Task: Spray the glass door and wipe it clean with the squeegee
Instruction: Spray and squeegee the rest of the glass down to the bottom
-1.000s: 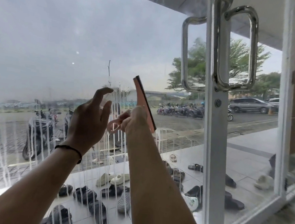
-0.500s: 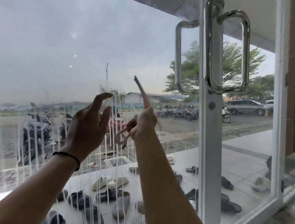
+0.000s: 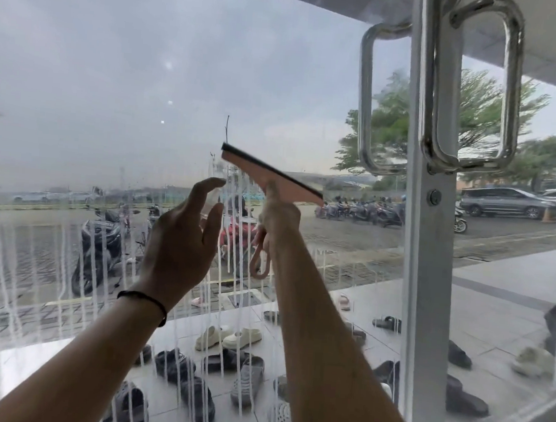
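Observation:
The glass door point(image 3: 96, 96) fills the view, with white streaks of cleaner running down its lower half. My right hand point(image 3: 277, 219) grips the handle of a pink squeegee point(image 3: 272, 175). Its black-edged blade lies almost level, sloping down to the right, at mid-height of the pane. My left hand point(image 3: 181, 240), with a black band on the wrist, is raised just left of the squeegee, fingers relaxed and holding nothing. No spray bottle is in view.
The white door frame point(image 3: 427, 289) with chrome pull handles point(image 3: 478, 93) stands close on the right. Through the glass I see several shoes and sandals point(image 3: 227, 336) on the tiled porch, parked scooters point(image 3: 101, 247) and cars.
My right hand has turned the squeegee from standing nearly upright to lying almost level across the glass. My left hand has stayed raised beside it. The view has shifted slightly.

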A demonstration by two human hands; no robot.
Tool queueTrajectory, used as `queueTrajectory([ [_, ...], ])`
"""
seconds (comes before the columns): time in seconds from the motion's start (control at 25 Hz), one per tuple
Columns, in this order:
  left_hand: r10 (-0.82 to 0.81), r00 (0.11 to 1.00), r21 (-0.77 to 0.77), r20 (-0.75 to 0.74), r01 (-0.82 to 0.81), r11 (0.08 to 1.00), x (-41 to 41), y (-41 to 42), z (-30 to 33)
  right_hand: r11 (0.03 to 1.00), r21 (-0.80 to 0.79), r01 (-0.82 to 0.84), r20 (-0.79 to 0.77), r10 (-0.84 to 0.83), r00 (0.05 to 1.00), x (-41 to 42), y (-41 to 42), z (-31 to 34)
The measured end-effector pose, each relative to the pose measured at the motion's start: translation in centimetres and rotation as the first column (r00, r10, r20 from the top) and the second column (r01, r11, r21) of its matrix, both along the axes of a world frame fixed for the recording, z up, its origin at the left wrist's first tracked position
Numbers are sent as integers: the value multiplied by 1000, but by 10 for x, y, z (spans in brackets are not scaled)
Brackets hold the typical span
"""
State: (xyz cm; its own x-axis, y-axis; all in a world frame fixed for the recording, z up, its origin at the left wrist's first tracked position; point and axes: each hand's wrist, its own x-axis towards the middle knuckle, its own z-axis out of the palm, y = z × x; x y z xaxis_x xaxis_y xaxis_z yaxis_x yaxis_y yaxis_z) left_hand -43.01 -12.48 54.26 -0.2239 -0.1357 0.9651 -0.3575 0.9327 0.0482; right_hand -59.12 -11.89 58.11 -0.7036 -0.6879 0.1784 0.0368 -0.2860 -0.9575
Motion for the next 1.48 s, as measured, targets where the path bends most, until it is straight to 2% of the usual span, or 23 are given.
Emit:
queueTrajectory([
  [0.2,59,998,26,-17,-59,998,18,0,-11,1000,11,-5,-49,5,999,29,-6,-67],
  [0.32,60,998,29,-20,-59,998,24,8,-15,999,38,13,-68,-10,998,39,-1,-86],
  [0.48,79,994,52,-69,-76,996,18,17,-11,989,65,133,-98,-126,987,37,11,-62],
  [0.68,97,988,62,-123,-90,994,13,23,-9,957,136,257,-297,-209,932,26,20,-30],
  [0.92,133,969,89,-209,-117,989,14,18,-24,960,159,231,-261,-185,947,17,20,-23],
  [1.04,152,969,111,-197,-132,985,17,17,-28,963,123,239,-244,-205,948,16,19,-25],
  [1.28,171,963,119,-208,-149,982,32,10,-25,982,106,159,-168,-140,976,15,9,-26],
  [1.48,201,949,90,-245,-184,979,48,6,-20,980,77,183,-132,-172,976,17,9,-27],
])
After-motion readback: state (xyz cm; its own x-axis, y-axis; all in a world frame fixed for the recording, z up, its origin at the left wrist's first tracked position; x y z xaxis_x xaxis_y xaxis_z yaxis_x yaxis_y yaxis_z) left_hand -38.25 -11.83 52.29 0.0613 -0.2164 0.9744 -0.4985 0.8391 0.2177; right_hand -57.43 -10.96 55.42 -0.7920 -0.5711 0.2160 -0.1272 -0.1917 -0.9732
